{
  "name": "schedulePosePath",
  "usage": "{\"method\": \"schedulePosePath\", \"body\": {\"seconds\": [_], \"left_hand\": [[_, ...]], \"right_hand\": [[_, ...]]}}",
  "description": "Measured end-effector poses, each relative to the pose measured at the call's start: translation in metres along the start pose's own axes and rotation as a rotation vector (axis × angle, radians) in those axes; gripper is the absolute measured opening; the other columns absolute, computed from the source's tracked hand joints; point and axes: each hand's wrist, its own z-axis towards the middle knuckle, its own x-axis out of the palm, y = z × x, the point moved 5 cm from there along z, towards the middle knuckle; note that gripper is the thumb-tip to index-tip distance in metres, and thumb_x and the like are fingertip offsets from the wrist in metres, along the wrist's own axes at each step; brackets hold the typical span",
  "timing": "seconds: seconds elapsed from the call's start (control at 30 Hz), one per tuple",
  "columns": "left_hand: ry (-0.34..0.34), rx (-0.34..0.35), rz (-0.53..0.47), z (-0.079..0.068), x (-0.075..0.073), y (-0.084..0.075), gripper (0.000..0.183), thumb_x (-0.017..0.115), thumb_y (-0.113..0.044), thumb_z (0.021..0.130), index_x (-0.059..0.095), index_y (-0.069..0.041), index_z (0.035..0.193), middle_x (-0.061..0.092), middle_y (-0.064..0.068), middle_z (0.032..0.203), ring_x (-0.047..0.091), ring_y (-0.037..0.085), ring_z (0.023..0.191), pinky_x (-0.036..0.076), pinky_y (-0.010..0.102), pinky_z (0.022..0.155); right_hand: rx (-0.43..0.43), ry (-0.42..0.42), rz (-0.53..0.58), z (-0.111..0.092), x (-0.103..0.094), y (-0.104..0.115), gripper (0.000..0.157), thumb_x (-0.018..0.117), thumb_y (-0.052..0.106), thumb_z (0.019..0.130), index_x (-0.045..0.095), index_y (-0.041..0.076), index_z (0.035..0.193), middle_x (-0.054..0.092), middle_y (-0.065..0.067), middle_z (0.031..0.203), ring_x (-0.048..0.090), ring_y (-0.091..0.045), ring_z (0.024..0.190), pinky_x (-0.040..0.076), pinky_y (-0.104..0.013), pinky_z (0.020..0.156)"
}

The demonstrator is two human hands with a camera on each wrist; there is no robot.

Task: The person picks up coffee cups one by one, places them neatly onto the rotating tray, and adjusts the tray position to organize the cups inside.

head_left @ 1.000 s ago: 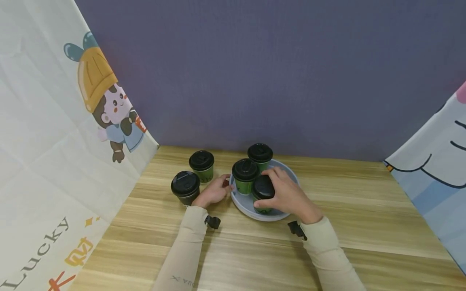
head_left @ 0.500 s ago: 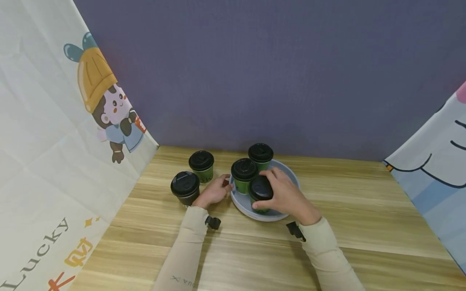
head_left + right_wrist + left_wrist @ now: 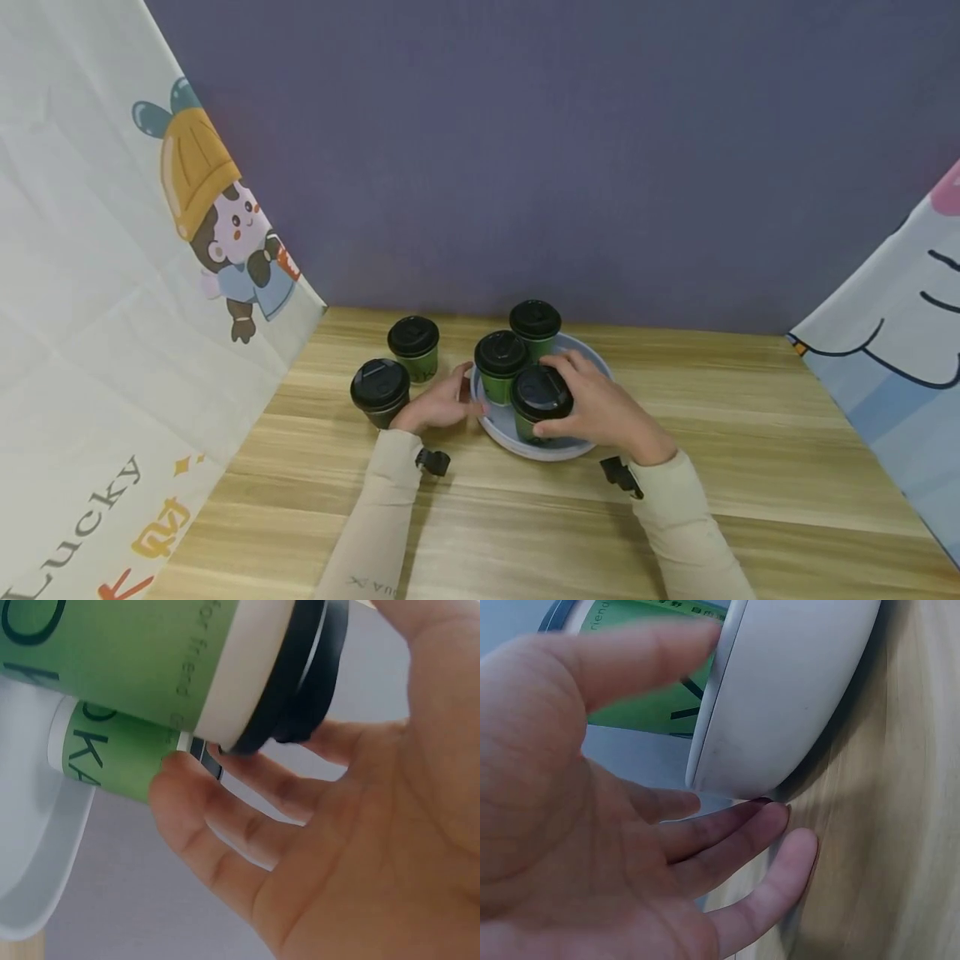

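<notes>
The right hand [image 3: 603, 408] curves around a lidded cup [image 3: 538, 396] at the tray's front; whether it grips, I cannot tell. The left hand [image 3: 442, 404], fingers loosely spread, is at the left rim of the tray [image 3: 498, 421]. Farther back in the tray are a middle cup [image 3: 500, 354] and a rear cup [image 3: 535, 321]; left of it, on the tabletop [image 3: 510, 533], a dark cup [image 3: 380, 383] and a green cup [image 3: 413, 337].

"Where does the head camera look from?"

"Above your beige-sleeved forearms [image 3: 369, 517], facing forward and down over the striped wood-grain table [image 3: 525, 525] toward the purple-grey backdrop [image 3: 555, 150]; it's your farthest view."

"And the wrist views?"

"Close in. Your left peers across your bare left hand [image 3: 607, 832] at the smooth, round, pale tray [image 3: 787, 690] (the table runs upright there); your right faces a green-and-white, black-lidded cup [image 3: 150, 660]. Both share that tray with your head view."
</notes>
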Motion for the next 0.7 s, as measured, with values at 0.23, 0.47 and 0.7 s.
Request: {"method": "schedulePosePath", "body": {"seconds": [0.23, 0.47, 0.7], "left_hand": [[0.031, -0.008, 0.001, -0.0030, 0.0035, -0.0021, 0.120, 0.086, -0.031, 0.083, 0.002, -0.001, 0.164, 0.034, 0.025, 0.162, 0.036, 0.034, 0.150, 0.029, 0.049, 0.123], [0.018, -0.015, 0.010, -0.0039, 0.0036, -0.0013, 0.119, 0.087, -0.032, 0.082, 0.006, -0.001, 0.164, 0.026, 0.024, 0.166, 0.029, 0.035, 0.153, 0.025, 0.049, 0.125], [0.019, -0.005, -0.003, -0.0030, 0.0008, 0.0004, 0.114, 0.085, -0.027, 0.085, 0.007, 0.002, 0.163, 0.049, 0.025, 0.152, 0.047, 0.034, 0.143, 0.034, 0.049, 0.121]], "right_hand": [[-0.003, 0.016, 0.017, -0.0008, -0.0032, -0.0037, 0.094, 0.086, 0.050, 0.080, 0.042, 0.013, 0.154, 0.044, -0.019, 0.153, 0.050, -0.044, 0.136, 0.048, -0.064, 0.101], [-0.001, 0.014, 0.026, -0.0003, -0.0019, -0.0030, 0.095, 0.084, 0.055, 0.079, 0.042, 0.013, 0.154, 0.047, -0.018, 0.151, 0.052, -0.042, 0.134, 0.049, -0.062, 0.101], [0.002, 0.004, 0.015, 0.0008, 0.0008, -0.0011, 0.098, 0.085, 0.055, 0.078, 0.042, 0.012, 0.155, 0.047, -0.018, 0.151, 0.051, -0.043, 0.135, 0.049, -0.063, 0.101]]}}
